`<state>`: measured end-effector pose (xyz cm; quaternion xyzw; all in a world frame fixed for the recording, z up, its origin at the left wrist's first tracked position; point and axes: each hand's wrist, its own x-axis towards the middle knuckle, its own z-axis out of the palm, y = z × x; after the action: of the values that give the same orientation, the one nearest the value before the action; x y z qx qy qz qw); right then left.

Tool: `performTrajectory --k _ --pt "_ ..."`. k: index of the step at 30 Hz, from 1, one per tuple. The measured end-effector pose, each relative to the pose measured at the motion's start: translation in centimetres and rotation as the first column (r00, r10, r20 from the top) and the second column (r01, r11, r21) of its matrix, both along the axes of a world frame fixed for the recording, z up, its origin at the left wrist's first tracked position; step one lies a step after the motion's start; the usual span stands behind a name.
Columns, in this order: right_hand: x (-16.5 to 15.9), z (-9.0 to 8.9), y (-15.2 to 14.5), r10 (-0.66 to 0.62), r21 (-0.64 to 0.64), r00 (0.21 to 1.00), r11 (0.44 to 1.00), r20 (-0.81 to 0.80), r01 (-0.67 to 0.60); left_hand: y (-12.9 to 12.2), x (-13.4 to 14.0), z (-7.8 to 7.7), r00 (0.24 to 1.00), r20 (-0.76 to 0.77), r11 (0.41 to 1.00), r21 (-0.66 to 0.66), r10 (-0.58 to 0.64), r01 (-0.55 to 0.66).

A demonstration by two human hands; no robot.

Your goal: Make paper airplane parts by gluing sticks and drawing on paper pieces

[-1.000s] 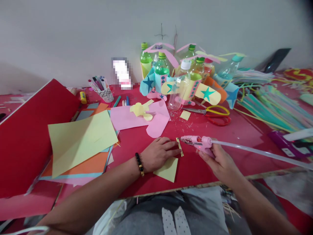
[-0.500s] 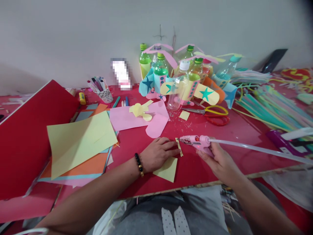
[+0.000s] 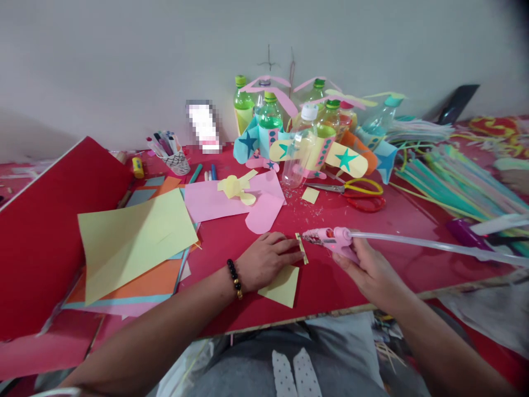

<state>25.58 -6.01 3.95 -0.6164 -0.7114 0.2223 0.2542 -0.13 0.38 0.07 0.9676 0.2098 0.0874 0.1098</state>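
My left hand (image 3: 270, 259) rests palm down on the red tabletop, its fingertips holding a narrow yellow paper strip (image 3: 302, 249) against the surface. The thumb is hidden. Partly beneath that hand lies a yellow paper square (image 3: 285, 288). My right hand (image 3: 367, 270) is closed around the handle of a pink hot glue gun (image 3: 330, 238). The gun's nozzle points left, close to the strip's upper end; whether it touches cannot be made out. A long clear glue stick (image 3: 413, 246) runs out of the gun's back toward the right.
Plastic bottles (image 3: 270, 118) decorated with paper wings stand at the back. Scissors (image 3: 363, 187) lie before them. Coloured paper sheets (image 3: 140, 237) and a red board (image 3: 61, 237) are at left, a pen cup (image 3: 178, 164) behind. Pastel strips (image 3: 458, 187) fill the right.
The view has shifted very slightly. The glue gun's nozzle is a little nearer the strip; both hands otherwise keep their positions.
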Motion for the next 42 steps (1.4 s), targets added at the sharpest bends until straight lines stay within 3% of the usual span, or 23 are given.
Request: performTrajectory --k 15,42 --pt "0.0 0.5 0.1 0.023 0.015 1.0 1.0 0.015 -0.024 0.1 0.0 0.2 1.0 0.002 0.999 -0.033 -0.006 0.006" --pt "0.8 1.4 -1.2 0.043 -0.106 0.999 0.994 0.016 -0.041 0.1 -0.1 -0.4 1.0 -0.013 1.0 0.007 -0.007 0.007"
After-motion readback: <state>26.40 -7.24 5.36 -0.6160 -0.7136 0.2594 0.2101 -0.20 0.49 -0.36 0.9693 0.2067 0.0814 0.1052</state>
